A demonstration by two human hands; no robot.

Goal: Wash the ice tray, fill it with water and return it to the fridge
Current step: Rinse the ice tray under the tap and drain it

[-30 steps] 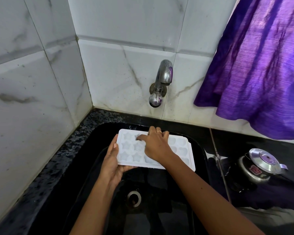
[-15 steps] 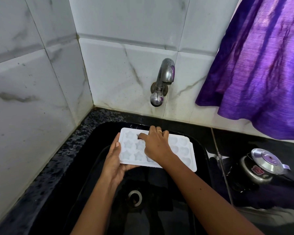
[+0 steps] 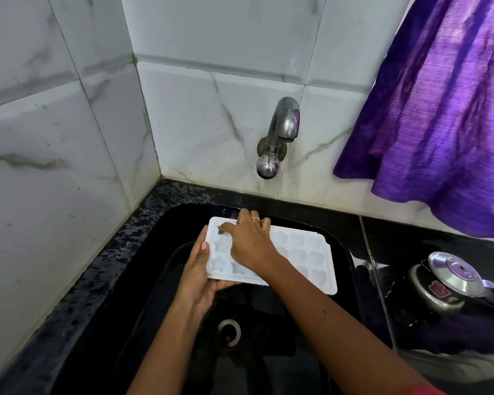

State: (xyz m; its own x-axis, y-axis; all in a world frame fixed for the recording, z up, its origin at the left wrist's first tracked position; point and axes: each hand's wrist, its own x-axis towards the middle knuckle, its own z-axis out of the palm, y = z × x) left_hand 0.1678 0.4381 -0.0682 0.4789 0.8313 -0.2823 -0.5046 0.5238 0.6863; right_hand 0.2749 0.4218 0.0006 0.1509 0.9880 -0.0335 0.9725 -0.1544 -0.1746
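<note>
- We are gripping the white ice tray with our left hand, thumb lying along its left rim and fingers curling underneath the near-left corner.
- We are pressing our right hand flat on the tray's top, fingers spread, with the fingertips reaching into the far-left star-shaped cells; a ring is showing on one finger.
- The hands are sitting close together but not touching, both working on the tray's left half.
- We are holding the tray roughly level, above the black sink and clear of its floor.
- The drain is lying below the tray, nearer to us.
- The metal tap is sticking out of the marble-tiled wall beyond the tray; we are seeing no water running from it.
- The speckled black counter is framing the sink to the tray's left and behind it.
- A steel pressure cooker is standing on the counter right of the tray, well apart from it.
- A purple cloth is hanging above the cooker, to the tray's far right.
</note>
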